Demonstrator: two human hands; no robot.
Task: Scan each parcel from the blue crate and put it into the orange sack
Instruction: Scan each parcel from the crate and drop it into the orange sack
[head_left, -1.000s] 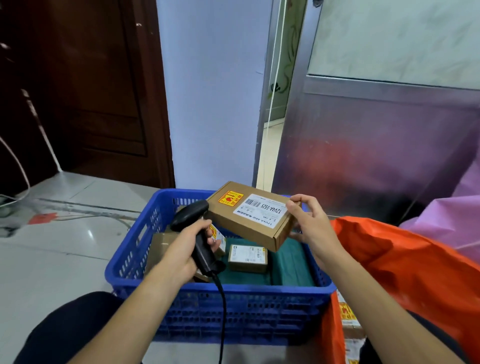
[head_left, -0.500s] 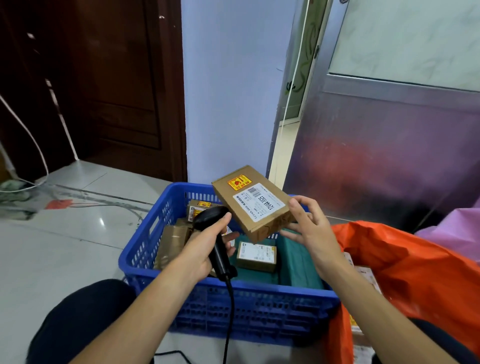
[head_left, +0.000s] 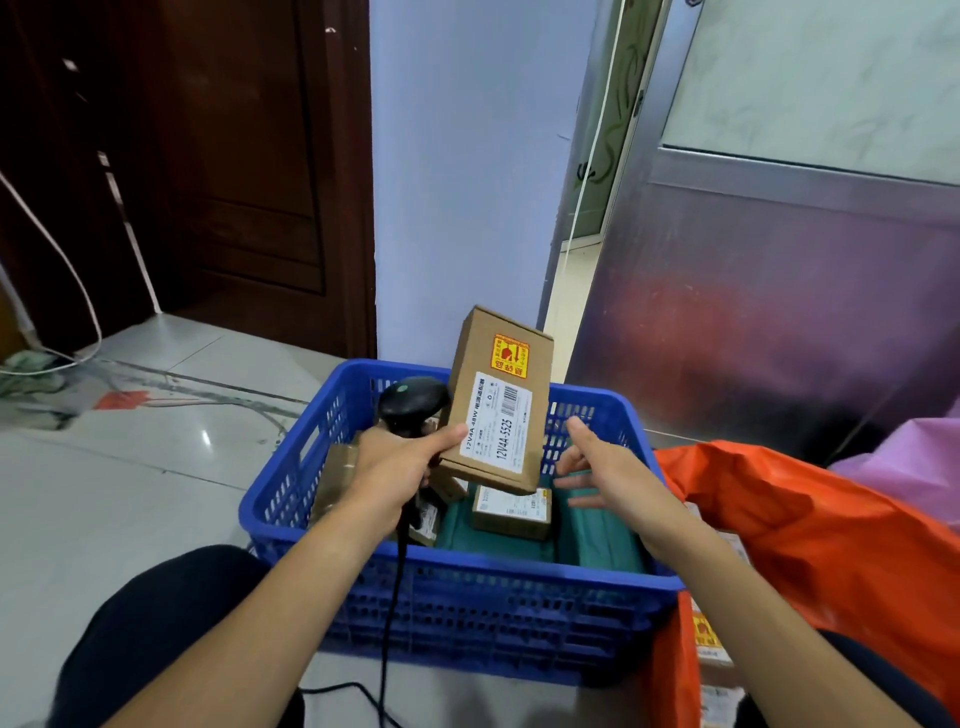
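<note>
Gripping scanner, left hand touching upright parcel, right hand splayed

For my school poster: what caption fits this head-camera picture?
Cardboard parcel on end over the blue crate, between the left hand gripping a scanner and the open right hand.

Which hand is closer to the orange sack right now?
Right. The right hand is open above the right side of the crate, just left of the sack; the left hand grips the scanner farther left, beyond the box.

Glossy grey tiled floor, dark wooden door, lilac wall.
</note>
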